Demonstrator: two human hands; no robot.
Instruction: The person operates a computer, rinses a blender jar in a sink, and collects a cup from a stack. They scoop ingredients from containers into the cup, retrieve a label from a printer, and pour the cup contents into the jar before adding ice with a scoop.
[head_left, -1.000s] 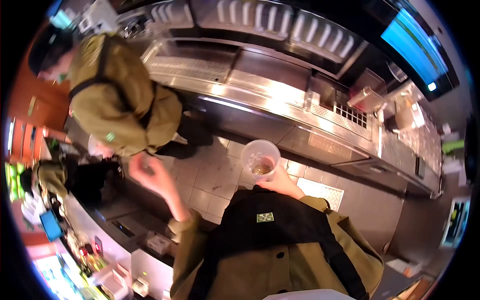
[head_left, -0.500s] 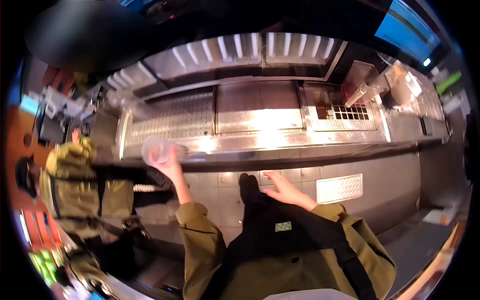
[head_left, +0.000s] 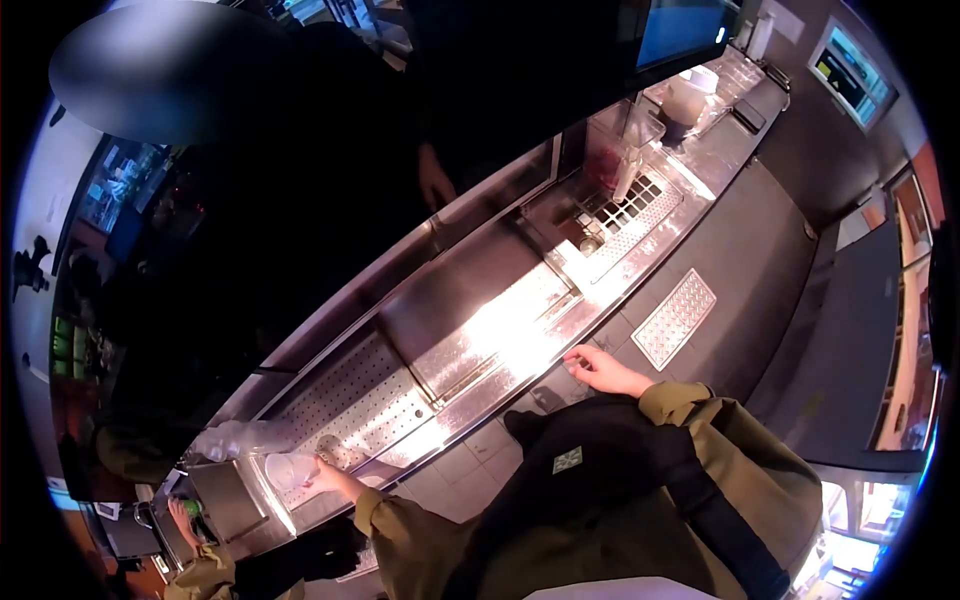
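In my left hand (head_left: 328, 480) is a translucent plastic cup (head_left: 288, 470), fingers closed around its side. The cup is held over the left end of the perforated steel drain tray (head_left: 345, 410). Close behind it, more clear plastic cups (head_left: 235, 438) lie along the counter; their edges are blurred. My right hand (head_left: 608, 372) hangs by the front edge of the steel counter (head_left: 515, 350), its fingers loosely bent with a gap to the thumb and nothing visible in them.
A grid-covered well (head_left: 630, 205) with a clear pitcher (head_left: 610, 160) sits farther right. A co-worker's hand (head_left: 183, 520) is at the lower left beside something green. Another person's hand (head_left: 435, 180) hangs across the counter. A textured metal plate (head_left: 675, 318) lies on the floor.
My view has turned and the counter now runs diagonally. My left hand has carried the cup from the counter's front edge to over the drain tray's left end. My right fingers have curled somewhat.
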